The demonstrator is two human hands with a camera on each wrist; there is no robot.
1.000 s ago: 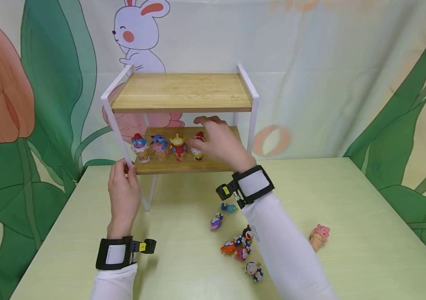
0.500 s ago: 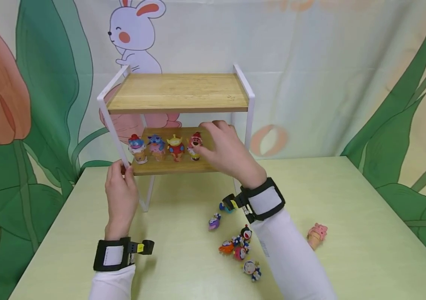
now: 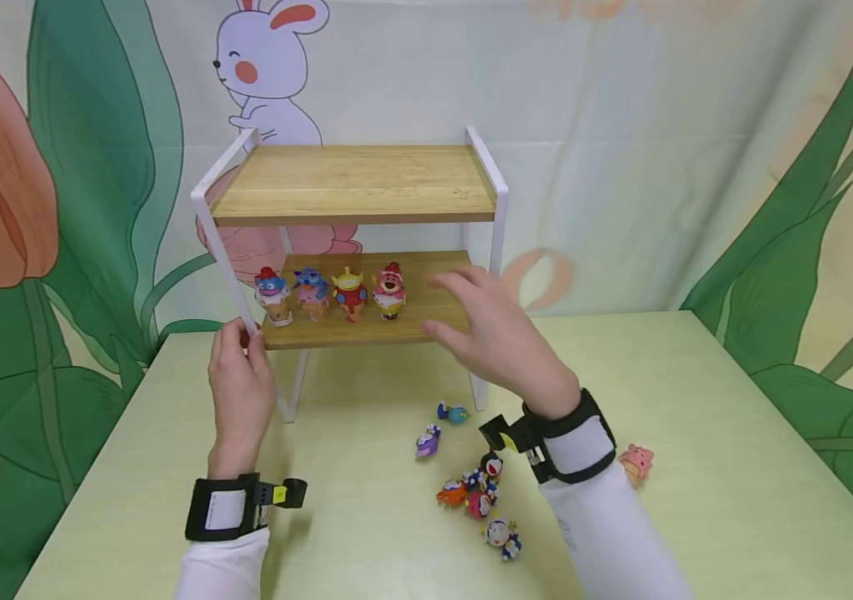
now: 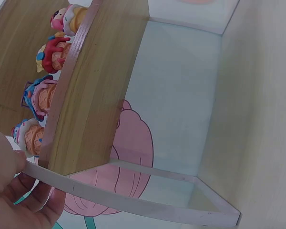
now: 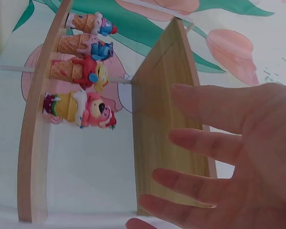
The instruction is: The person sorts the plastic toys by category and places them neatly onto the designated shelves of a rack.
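My left hand (image 3: pixel 241 400) grips the white frame (image 4: pixel 119 200) of a two-tier wooden shelf at the front left corner of its lower board (image 3: pixel 351 335). Four fingers-wide from nothing else, the right hand (image 3: pixel 505 342) hovers at the lower board's right end, fingers spread and holding nothing. Ice-cream-cone figurines stand upright in a row on that board: a blue one with a red hat (image 3: pixel 273 297), a blue-and-pink one (image 3: pixel 311 293), a yellow-headed one in red (image 3: pixel 350 293) and a pink bear (image 3: pixel 390 292). The bear is nearest the right hand.
On the table lie several small figures, among them a blue one (image 3: pixel 453 413), a purple one (image 3: pixel 428 442), an orange one (image 3: pixel 451 492) and a white-headed one (image 3: pixel 498 533). A pink cone figurine (image 3: pixel 636 463) lies at right, partly behind the sleeve. The upper board (image 3: pixel 355 183) overhangs the row.
The right hand has let go of the pink bear figurine and drawn back to the right, leaving it standing. My left hand keeps its grip on the shelf frame.
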